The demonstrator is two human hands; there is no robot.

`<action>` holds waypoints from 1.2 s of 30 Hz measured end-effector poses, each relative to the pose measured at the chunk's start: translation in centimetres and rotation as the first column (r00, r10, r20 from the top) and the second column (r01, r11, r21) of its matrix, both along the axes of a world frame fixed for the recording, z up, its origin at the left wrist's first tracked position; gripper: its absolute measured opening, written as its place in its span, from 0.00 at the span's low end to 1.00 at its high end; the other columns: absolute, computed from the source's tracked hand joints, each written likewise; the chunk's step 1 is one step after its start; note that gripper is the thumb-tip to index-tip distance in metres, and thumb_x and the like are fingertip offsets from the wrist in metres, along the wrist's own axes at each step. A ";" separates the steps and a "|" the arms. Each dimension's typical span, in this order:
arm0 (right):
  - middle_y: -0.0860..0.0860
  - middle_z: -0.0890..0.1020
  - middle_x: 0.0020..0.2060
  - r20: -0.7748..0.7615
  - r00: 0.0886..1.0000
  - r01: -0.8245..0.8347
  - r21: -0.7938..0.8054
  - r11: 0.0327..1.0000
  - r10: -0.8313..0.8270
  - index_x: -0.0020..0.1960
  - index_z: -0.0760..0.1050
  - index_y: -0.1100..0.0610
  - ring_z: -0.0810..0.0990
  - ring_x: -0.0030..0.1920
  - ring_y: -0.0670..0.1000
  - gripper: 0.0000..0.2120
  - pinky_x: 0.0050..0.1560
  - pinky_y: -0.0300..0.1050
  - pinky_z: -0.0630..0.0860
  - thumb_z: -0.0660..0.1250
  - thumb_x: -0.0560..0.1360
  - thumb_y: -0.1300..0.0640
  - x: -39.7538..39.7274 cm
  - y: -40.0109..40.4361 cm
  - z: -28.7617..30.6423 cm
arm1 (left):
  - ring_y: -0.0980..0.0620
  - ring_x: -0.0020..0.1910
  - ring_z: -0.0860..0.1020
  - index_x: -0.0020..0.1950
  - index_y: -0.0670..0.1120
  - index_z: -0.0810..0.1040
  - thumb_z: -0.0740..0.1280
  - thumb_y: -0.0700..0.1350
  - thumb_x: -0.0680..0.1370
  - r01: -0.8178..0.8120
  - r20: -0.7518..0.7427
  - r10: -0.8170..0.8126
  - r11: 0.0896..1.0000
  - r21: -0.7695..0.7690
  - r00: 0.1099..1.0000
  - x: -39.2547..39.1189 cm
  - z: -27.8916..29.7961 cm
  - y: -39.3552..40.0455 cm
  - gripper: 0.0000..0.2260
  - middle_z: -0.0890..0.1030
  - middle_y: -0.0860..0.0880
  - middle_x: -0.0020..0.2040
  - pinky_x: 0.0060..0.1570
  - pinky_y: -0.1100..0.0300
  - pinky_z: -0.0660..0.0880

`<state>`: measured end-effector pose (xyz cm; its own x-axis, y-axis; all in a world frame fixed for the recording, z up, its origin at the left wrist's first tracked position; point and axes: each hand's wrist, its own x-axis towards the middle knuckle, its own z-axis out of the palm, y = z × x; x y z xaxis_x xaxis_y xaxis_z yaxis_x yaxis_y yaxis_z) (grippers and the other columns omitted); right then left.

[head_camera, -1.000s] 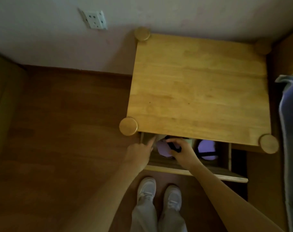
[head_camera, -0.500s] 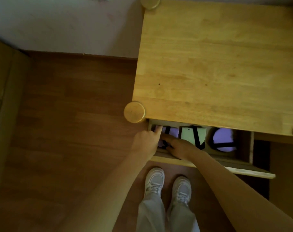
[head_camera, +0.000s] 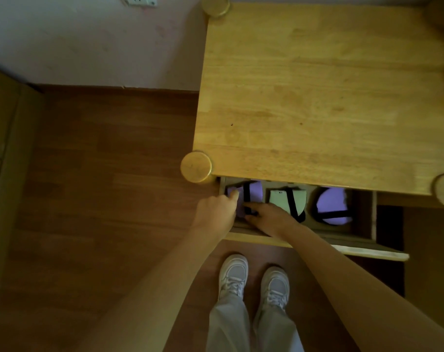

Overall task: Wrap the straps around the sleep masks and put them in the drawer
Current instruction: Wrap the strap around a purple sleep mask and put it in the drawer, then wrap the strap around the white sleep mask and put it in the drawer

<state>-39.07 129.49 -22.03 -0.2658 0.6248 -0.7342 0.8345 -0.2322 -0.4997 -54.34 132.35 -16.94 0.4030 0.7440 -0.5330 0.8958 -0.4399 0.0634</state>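
**Both hands at the left end of the open drawer**

Right at the fingertips: left hand (head_camera: pixel 216 212) has its fingers curled, forefinger tip resting on the near-left corner of the purple sleep mask (head_camera: pixel 254 193); can't tell if the thumb pinches it. Right hand (head_camera: pixel 269 215) lies w/ fingers stretched toward the left, tips on the mask's black strap (head_camera: pixel 246 196), which runs across the mask front to back. Whether those fingers pinch the strap or just press it is hidden by the hand itself.

That mask sits in the leftmost compartment of the drawer (head_camera: pixel 317 246), which is pulled partway out. Next compartment to the right holds a pale green mask (head_camera: pixel 279 198) w/ a black strap round it, its near edge partly covered by the right wrist. Further right, a second purple mask (head_camera: pixel 332 205), strap crossing it.

Wooden tabletop (head_camera: pixel 317 97) overhangs the drawer's back part, so the far ends of all three masks are out of sight. Round leg tops show at the corners. Below: wood floor (head_camera: pixel 101 186), white sneakers (head_camera: pixel 233 275), light trousers. Wall socket (head_camera: pixel 139 0) at top left.
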 end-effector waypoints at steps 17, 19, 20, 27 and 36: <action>0.44 0.81 0.55 -0.222 0.967 0.205 0.385 0.900 -0.125 0.66 0.70 0.49 0.76 0.58 0.42 0.16 0.58 0.41 0.74 0.62 0.79 0.56 5.3 0.1 27.1 | 0.50 0.46 0.81 0.64 0.54 0.70 0.61 0.52 0.80 -0.127 0.240 0.085 0.978 0.165 0.967 1.5 22.1 3.1 0.13 0.82 0.53 0.51 0.39 0.55 0.77; 0.43 0.80 0.55 -0.180 0.975 0.200 0.454 0.868 -0.130 0.66 0.70 0.48 0.75 0.59 0.41 0.17 0.60 0.40 0.71 0.63 0.78 0.56 6.9 -0.4 32.4 | 0.51 0.48 0.80 0.65 0.55 0.70 0.61 0.53 0.80 -0.097 0.267 0.046 0.978 0.184 0.963 2.7 27.3 3.3 0.14 0.81 0.55 0.52 0.41 0.55 0.77; 0.42 0.80 0.56 -0.166 0.978 0.195 0.487 0.851 -0.129 0.66 0.71 0.48 0.75 0.59 0.42 0.17 0.62 0.41 0.70 0.63 0.78 0.55 7.7 -0.7 34.7 | 0.52 0.49 0.80 0.65 0.55 0.70 0.61 0.53 0.79 -0.076 0.284 0.017 0.977 0.197 0.959 3.3 29.7 3.3 0.14 0.81 0.56 0.53 0.41 0.56 0.77; 0.46 0.81 0.55 -0.030 0.975 0.163 0.769 0.618 -0.219 0.59 0.76 0.52 0.74 0.60 0.49 0.13 0.64 0.44 0.69 0.68 0.75 0.55 12.4 -5.9 53.6 | 0.51 0.57 0.78 0.66 0.55 0.71 0.64 0.54 0.77 0.104 0.389 -0.272 0.910 0.402 0.880 7.1 48.5 1.8 0.18 0.80 0.56 0.57 0.52 0.54 0.75; 0.36 0.73 0.55 0.046 0.845 0.202 0.895 0.398 -0.533 0.61 0.73 0.44 0.68 0.60 0.38 0.13 0.62 0.39 0.66 0.65 0.77 0.51 13.6 -16.8 72.5 | 0.52 0.58 0.76 0.66 0.55 0.70 0.60 0.57 0.79 0.352 0.341 -0.690 0.656 0.668 0.638 11.7 68.4 -2.8 0.17 0.77 0.56 0.61 0.52 0.57 0.71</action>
